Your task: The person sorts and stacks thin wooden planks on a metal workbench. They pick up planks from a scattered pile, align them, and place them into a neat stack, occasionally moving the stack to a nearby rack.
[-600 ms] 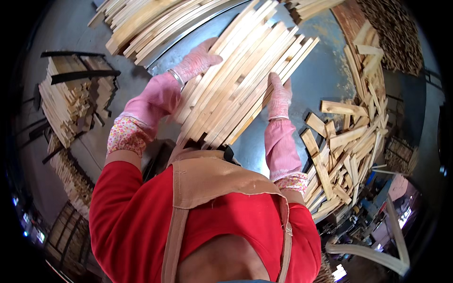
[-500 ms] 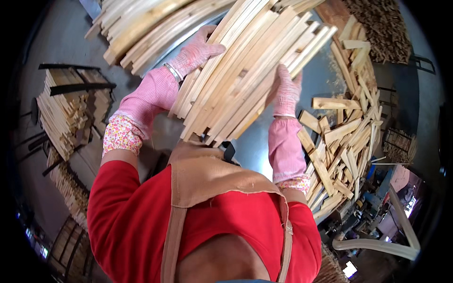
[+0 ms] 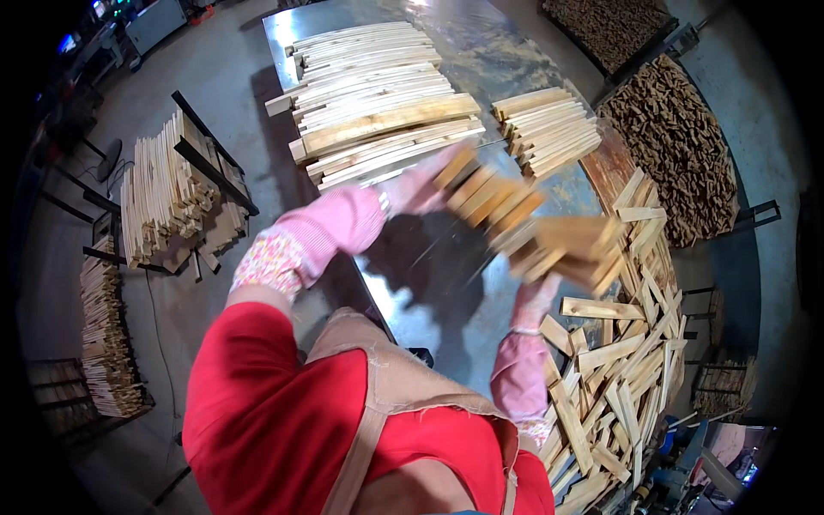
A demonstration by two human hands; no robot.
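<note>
A bundle of wooden slats (image 3: 496, 199) is held up over the metal table, its cut ends facing me and partly smeared by motion. My left hand (image 3: 422, 185), in a pinkish work glove, grips the bundle's left side. At its lower right, my gloved right hand (image 3: 534, 307) is closed round the slats from below. Several fingertips of both hands are hidden or blurred. Just beyond the left hand lies a wide row of long pale slats (image 3: 378, 94). A smaller row of short slats (image 3: 549, 130) sits behind the bundle.
Loose wood pieces (image 3: 614, 386) are heaped along the right side of the metal table (image 3: 463, 335). Past them stands a large stack of small wood pieces (image 3: 674, 150). On the floor at left, a black rack (image 3: 215, 172) carries more slats.
The bundle has turned from lying lengthwise to showing its ends, and the hands have moved right with it. The view has shifted, bringing more of the table and both slat rows into sight.
</note>
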